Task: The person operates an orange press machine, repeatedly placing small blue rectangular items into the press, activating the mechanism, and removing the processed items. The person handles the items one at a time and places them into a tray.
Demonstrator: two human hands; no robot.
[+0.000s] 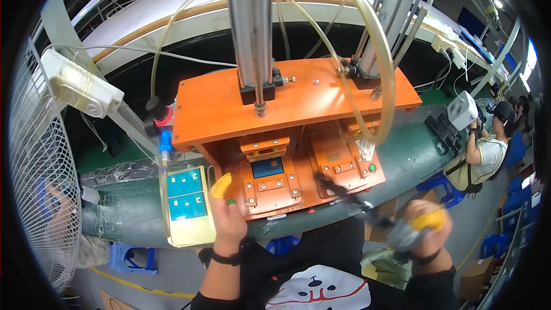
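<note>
My left hand [229,224] is beside the front left corner of an orange two-station press [298,106]. One stretched finger wears a yellow finger cover, and nothing shows in this hand. A green button [231,202] is close to it. In the left station's fixture lies a dark blue flat panel [268,167]. My right hand [427,227], also with a yellow cover, is closed round the grey body of a dark long-nosed tool [367,206]. Motion blurs the tool, so its exact kind is unclear. Its thin end points toward the right station's fixture [342,163].
Left of the press, blue cards [187,183] lie on a pale yellow board [192,235]. A white fan guard [46,183] stands at far left. Clear hoses [390,97] loop over the press. At right, a person [485,149] sits near a small white fan [462,110].
</note>
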